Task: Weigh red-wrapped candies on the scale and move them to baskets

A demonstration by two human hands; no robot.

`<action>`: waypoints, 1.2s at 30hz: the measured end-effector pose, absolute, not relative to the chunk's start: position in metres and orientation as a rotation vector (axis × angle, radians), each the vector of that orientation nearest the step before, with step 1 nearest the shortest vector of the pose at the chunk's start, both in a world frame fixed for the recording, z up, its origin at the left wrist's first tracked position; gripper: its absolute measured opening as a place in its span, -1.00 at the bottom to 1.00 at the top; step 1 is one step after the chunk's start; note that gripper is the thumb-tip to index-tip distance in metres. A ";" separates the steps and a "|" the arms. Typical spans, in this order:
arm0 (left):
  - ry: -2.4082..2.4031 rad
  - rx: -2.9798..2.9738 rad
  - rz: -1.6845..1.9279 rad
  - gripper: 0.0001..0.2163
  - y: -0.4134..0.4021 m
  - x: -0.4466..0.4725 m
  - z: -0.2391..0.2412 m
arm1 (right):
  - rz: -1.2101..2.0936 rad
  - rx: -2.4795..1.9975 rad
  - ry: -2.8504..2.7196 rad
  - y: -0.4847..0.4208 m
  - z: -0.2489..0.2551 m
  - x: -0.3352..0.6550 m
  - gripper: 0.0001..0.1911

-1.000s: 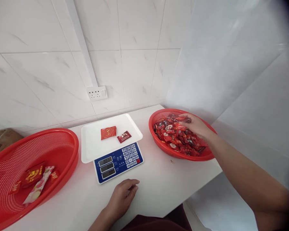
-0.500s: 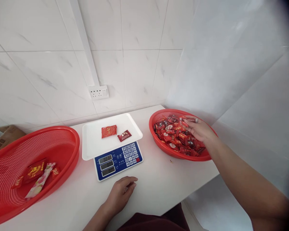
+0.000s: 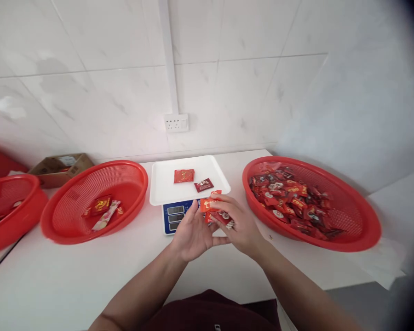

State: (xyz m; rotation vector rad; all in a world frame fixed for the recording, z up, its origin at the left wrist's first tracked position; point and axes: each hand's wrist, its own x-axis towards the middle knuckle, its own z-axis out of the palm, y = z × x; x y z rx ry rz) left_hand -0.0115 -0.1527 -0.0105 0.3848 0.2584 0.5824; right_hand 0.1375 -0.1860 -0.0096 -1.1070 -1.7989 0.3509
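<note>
My right hand [image 3: 239, 225] is closed on a few red wrapped candies [image 3: 212, 204], held over the blue front of the weighing scale [image 3: 174, 216]. My left hand [image 3: 193, 232] is open, palm up, right beside them and touching the right hand. Two candies [image 3: 184, 175] lie on the scale's white tray [image 3: 162, 188]. To the right stands a red basket [image 3: 348, 230] holding a heap of red candies [image 3: 290, 197].
A second red basket [image 3: 131, 170] with a few packets stands left of the scale, a third [image 3: 31, 197] at the far left. A cardboard box [image 3: 60, 165] sits by the tiled wall, with a socket [image 3: 176, 122] above. White paper [image 3: 382, 262] lies at the table's right edge.
My right hand left the right basket with candies and came to the scale's front. My left hand rose off the table and opened beside it. The view swung left.
</note>
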 end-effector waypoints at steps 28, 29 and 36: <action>0.696 0.494 0.557 -0.66 -0.185 -0.074 -0.078 | 0.958 -1.162 -1.929 -0.207 -0.031 0.105 -0.86; 0.697 0.514 0.578 -0.66 -0.185 -0.075 -0.075 | 0.937 -1.147 -1.908 -0.203 -0.030 0.104 -0.87; 0.717 0.537 0.707 -0.69 -0.174 -0.073 -0.060 | 0.733 -1.079 -1.752 -0.145 -0.007 0.105 -0.64</action>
